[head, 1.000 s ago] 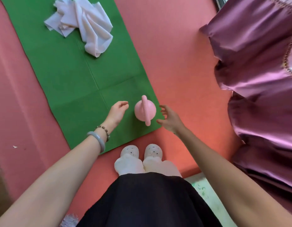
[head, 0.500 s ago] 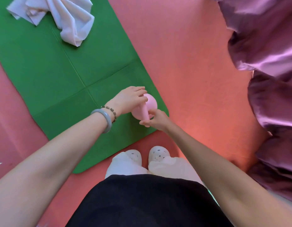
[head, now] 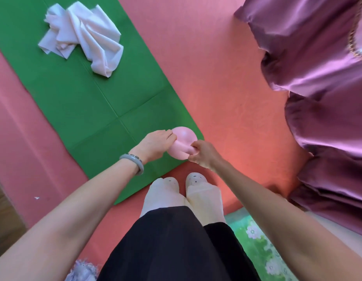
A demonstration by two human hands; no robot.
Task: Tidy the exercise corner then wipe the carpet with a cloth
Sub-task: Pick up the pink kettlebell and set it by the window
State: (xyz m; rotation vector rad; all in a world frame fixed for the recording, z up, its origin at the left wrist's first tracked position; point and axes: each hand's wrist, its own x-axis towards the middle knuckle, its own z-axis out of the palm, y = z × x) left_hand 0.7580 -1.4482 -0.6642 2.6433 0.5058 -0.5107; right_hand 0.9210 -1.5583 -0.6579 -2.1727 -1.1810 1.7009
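A small pink kettlebell [head: 183, 138] is at the near right corner of the green exercise mat [head: 90, 106]. My left hand [head: 155, 144] grips the far end of its handle from the left. My right hand [head: 204, 154] pinches the near end of the handle from the right. Whether the kettlebell rests on the mat or hangs just above it, I cannot tell. A crumpled white cloth [head: 84, 37] lies on the far part of the mat, well away from both hands. The mat lies on the pink carpet [head: 206, 78].
Purple satin curtains [head: 326, 98] hang along the right side. My feet in white slippers [head: 184, 183] stand just behind the mat's corner. A green floral rug [head: 257, 246] lies at the lower right, and a fluffy grey thing [head: 82, 270] at the bottom left.
A second ago both hands were open beside the kettlebell. Since then they have closed on its handle from either side and still hold it.
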